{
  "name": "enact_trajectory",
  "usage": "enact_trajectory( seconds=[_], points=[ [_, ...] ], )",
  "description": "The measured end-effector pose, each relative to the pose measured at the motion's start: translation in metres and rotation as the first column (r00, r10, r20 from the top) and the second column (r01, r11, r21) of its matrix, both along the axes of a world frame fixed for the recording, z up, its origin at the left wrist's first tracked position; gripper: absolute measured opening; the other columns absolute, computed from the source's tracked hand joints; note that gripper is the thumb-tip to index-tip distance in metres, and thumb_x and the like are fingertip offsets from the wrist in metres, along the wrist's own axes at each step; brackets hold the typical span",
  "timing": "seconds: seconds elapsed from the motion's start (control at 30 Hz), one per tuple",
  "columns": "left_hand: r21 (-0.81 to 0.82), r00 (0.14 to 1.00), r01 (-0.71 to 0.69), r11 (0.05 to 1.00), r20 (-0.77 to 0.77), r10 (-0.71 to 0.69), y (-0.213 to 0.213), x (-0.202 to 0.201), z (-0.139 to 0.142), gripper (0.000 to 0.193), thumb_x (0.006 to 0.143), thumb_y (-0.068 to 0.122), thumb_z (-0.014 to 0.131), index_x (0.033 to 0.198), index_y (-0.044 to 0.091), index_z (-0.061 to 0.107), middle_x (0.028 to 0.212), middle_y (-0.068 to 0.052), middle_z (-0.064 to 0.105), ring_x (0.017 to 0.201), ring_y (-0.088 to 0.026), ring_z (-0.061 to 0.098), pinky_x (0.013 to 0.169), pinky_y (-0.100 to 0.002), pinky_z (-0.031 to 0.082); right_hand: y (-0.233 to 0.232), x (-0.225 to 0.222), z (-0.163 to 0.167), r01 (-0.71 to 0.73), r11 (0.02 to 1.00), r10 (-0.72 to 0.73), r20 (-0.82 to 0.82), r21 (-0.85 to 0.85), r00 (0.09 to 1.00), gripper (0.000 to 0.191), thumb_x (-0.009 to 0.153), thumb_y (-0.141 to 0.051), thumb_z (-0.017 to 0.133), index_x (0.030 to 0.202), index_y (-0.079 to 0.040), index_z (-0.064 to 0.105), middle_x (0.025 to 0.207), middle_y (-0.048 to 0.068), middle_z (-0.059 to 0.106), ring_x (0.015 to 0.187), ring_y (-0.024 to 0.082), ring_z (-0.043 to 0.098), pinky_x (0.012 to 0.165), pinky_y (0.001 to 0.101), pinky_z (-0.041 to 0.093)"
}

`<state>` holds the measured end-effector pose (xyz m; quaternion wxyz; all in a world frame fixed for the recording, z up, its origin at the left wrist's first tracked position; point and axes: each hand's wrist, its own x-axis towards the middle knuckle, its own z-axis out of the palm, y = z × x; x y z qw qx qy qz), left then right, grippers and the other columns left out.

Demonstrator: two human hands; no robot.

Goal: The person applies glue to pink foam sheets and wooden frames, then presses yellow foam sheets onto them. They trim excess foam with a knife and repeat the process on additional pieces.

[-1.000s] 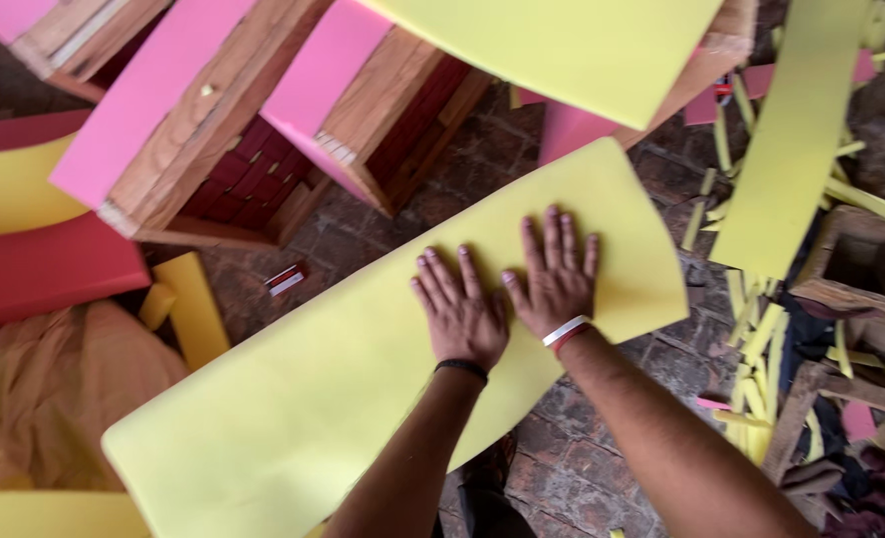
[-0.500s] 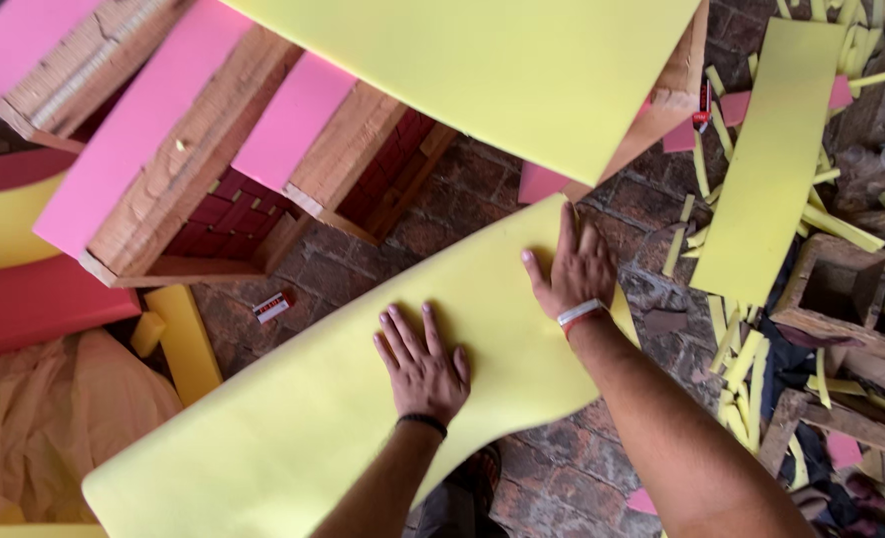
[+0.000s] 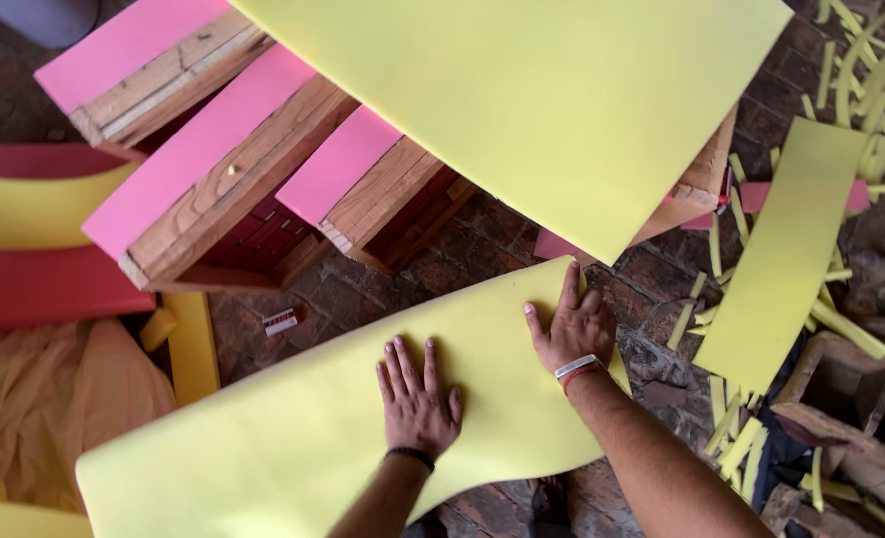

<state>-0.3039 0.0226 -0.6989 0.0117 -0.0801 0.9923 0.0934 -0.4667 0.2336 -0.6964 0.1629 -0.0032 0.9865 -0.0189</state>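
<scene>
A long yellow foam sheet (image 3: 293,438) lies across my lap over the brick floor. My left hand (image 3: 417,399) rests flat on its middle with the fingers spread. My right hand (image 3: 574,327) lies at the sheet's far right end, fingers over the top edge; a red and white band sits on that wrist. Neither hand closes around anything that I can see.
A bigger yellow foam sheet (image 3: 562,100) lies on wooden frames topped with pink foam (image 3: 203,149). A yellow foam strip (image 3: 786,254) and several thin offcuts litter the bricks at right. Red and yellow foam pieces (image 3: 34,229) and tan cloth (image 3: 44,399) are at left.
My hands, side by side a second ago, have spread apart: the right went to the sheet's right end, the left stayed near the middle. The view shifted.
</scene>
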Motion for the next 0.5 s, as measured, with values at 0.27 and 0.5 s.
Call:
enact_trajectory(
  seconds=[0.27,0.5],
  points=[
    [-0.007,0.998,-0.047,0.999,0.043,0.047,-0.006,-0.008,0.010,0.081,0.094,0.052,0.039,0.162,0.011,0.019,0.163,-0.033,0.009,0.153,-0.046,0.008,0.122,-0.056,0.005,-0.012,0.000,-0.002,-0.450,0.859,0.501,-0.219,0.244,0.837,0.084,0.103,-0.065,0.026,0.161,-0.009,0.005,0.167,0.025,0.010,0.152,0.039,0.013,0.118,0.0611,0.006],
    [0.087,0.985,-0.148,0.985,0.106,0.139,-0.012,-0.009,0.003,0.082,0.091,0.056,0.037,0.163,0.020,0.021,0.168,-0.026,0.007,0.156,-0.038,0.006,0.125,-0.052,0.004,-0.022,0.007,-0.003,-0.592,0.805,0.564,-0.251,-0.049,0.787,0.083,0.100,-0.055,0.031,0.163,-0.005,0.012,0.171,0.017,0.007,0.158,0.031,0.006,0.124,0.0567,-0.001]
  ],
)
